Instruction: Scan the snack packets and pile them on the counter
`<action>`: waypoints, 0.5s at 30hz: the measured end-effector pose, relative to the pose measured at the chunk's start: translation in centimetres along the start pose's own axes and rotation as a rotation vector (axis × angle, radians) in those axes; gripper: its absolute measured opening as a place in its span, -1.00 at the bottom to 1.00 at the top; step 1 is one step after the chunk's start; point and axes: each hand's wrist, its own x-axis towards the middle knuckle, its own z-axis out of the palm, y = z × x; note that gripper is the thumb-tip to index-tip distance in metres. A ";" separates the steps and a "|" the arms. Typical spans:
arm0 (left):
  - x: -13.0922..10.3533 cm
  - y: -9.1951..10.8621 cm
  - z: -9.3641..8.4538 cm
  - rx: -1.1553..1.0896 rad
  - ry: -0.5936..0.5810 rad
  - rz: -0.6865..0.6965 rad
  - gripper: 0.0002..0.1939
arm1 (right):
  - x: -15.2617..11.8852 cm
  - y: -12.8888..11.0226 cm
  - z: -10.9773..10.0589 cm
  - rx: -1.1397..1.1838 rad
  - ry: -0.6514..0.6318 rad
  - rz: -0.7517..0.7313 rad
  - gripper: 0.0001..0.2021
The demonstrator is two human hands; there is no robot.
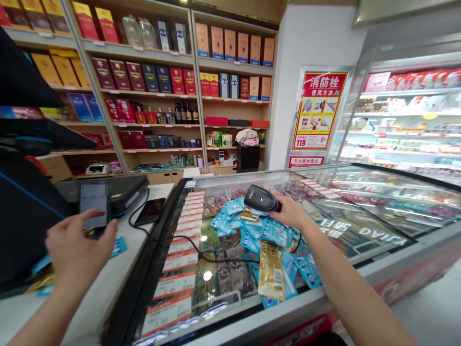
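While the right hand (290,211) was closed around the grip of a black barcode scanner (261,198), its head pointed left across the heap of blue snack packets (268,230) lying on the glass lid of the chest freezer (363,230). A black cable (187,240) ran from the scanner over the glass and up onto the white counter (108,283) to the left. One gold packet (271,271) lay on the near edge of the blue heap, its barcode facing up. The left hand (77,250) was held over the counter with its fingers loosely curled, and it gripped a phone (94,204) whose blurred screen faced the camera. Just beyond the phone sat a dark, flat device (126,190), and a second phone (150,211) lay face up on the counter beside the freezer's edge. A row of red and white price labels (180,254) ran along the left side of the freezer lid. Wooden shelves (162,91) of boxed goods stood behind, a red fire-hydrant notice (319,110) hung on the white wall, and an open chilled cabinet (406,115) stood at the right.
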 end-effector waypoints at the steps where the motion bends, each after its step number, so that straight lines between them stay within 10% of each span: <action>1: -0.4 1.9 1.4 0.051 0.069 0.048 -0.65 | 0.2 0.2 -0.2 0.006 0.017 0.013 -0.81; 9: -5.0 9.0 14.5 -0.076 -0.590 0.025 -0.59 | 0.7 0.5 1.1 0.033 0.182 0.049 -0.79; 15: -6.7 7.9 17.8 0.067 -0.706 0.045 -0.62 | -0.1 0.3 2.4 0.015 0.105 -0.008 -0.81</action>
